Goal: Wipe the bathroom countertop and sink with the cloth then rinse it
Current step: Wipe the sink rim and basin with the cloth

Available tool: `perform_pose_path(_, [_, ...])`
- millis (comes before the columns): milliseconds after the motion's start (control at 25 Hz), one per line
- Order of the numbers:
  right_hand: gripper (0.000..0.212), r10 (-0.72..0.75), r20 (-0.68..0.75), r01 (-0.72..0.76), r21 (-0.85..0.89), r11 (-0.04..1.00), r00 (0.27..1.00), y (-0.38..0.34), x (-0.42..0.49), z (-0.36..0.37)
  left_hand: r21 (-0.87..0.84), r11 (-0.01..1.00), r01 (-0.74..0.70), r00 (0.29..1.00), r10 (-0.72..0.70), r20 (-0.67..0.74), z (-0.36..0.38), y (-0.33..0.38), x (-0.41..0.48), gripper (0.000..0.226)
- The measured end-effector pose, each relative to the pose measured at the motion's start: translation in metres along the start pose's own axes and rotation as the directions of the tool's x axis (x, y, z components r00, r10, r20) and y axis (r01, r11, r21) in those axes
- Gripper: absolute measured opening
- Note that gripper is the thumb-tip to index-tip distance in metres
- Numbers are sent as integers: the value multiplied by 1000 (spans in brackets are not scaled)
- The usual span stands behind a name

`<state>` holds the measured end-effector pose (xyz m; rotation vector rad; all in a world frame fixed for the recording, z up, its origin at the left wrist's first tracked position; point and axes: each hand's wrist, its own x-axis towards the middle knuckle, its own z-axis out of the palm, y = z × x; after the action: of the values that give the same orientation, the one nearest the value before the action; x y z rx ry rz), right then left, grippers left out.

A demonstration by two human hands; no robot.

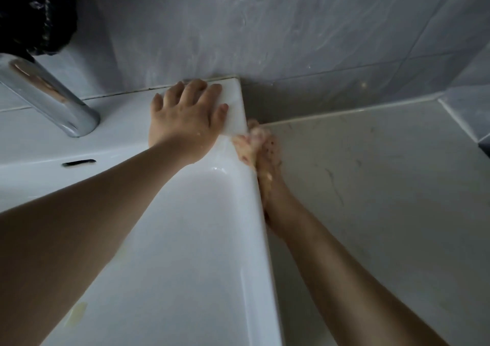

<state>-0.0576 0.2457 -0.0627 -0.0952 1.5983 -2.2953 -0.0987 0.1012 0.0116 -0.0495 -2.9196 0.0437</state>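
Sink (185, 213), white and broad, fills the middle, and everything here sits around it. The step in hand looks like wiping its outer right wall, down where it meets the countertop (384, 186) stretching away to the sink's right. The left hand (185, 117) lies flat on the sink's back right corner, fingers spread, holding nothing, a brace by the look of it. The right hand (261, 157) is tucked against the outside of the sink's right rim, fingers bunched on the cloth (252, 141), a small pale speckled wad pressed to the sink's side; how tightly it is gripped, I cannot tell. Next move, I'd judge, calls for dragging that cloth along the wall toward the near end, then out across the countertop. In the way: the tight corner behind the sink where the grey tiled wall (291, 27) closes in. The tap (50, 93) stands on the sink's back left, a dark bag (34, 11) beyond it.
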Motion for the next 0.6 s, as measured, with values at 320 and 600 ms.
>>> perform_pose_path(320, [30, -45, 93, 53, -84, 995, 995, -25, 6, -5, -4, 1000, 18, 999, -18, 28, -1, 1, 0, 51])
perform_pose_path(600, [62, 41, 40, -36, -103, 994, 998, -48, 19, 15, -18, 1000, 13, 1000, -13, -2, -1, 1, -2, 47])
